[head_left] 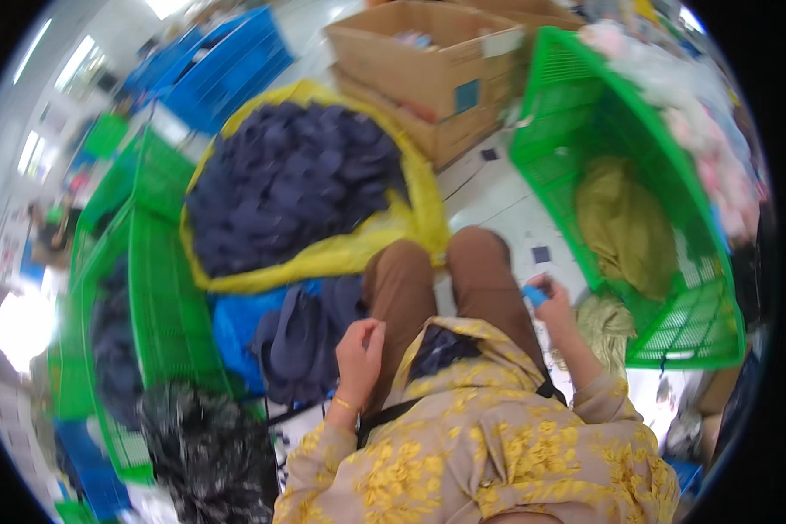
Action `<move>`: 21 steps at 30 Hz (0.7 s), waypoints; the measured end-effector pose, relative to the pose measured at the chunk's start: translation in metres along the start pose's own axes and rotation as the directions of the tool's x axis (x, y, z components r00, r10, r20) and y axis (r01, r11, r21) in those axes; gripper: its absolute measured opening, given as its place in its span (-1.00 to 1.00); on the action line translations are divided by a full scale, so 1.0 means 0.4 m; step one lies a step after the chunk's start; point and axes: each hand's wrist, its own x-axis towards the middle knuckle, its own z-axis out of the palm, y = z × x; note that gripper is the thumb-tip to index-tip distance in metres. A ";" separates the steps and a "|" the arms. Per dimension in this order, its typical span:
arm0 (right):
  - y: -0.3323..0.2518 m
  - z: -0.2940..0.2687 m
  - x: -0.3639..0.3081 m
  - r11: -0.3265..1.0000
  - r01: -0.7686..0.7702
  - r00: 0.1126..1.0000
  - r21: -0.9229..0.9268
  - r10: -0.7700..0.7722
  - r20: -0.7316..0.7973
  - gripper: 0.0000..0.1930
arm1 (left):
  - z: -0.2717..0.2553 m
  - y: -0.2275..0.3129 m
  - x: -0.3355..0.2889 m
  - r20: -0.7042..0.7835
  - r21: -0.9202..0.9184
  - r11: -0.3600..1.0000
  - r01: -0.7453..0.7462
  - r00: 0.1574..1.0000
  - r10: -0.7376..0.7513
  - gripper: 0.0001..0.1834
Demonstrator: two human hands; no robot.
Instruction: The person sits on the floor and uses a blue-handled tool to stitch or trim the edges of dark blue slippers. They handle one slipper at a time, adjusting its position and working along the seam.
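Observation:
My right hand point(557, 313) is closed around a small bright blue object point(534, 295), too blurred to tell its kind, just right of my knee. Beside my other thigh, my left hand point(358, 349) has its fingers curled together; whether anything is in them does not show. Next to it lies a bunch of dark navy cloth pieces point(295, 345) on blue plastic sheeting point(238, 330). In front of my knees, a wide yellow sack point(426, 196) stands open, heaped with similar navy pieces point(297, 179). More dark cloth point(441, 349) rests in my lap.
Green plastic crates point(170, 288) flank me at left, near a black plastic bag point(205, 454). At right, a large green crate point(546, 96) holds an olive cloth bundle point(624, 223). Cardboard boxes point(402, 65) and a blue crate point(227, 79) stand beyond the sack.

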 end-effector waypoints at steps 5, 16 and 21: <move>-0.053 0.060 0.043 0.974 -0.056 0.994 0.218 0.034 0.107 -0.93 | -0.101 -0.221 -0.093 -0.171 -0.118 0.930 0.347 0.916 -0.363 -0.80; -0.034 0.158 0.049 0.971 0.167 0.977 -0.174 -0.138 0.165 -0.89 | -0.234 -0.352 -0.011 0.024 0.851 0.519 0.077 0.982 -0.186 -0.81; -0.017 0.157 0.041 0.953 0.212 0.974 -0.215 -0.188 0.128 -0.92 | -0.238 -0.429 0.042 0.153 0.952 0.290 -0.099 0.973 -0.171 -0.81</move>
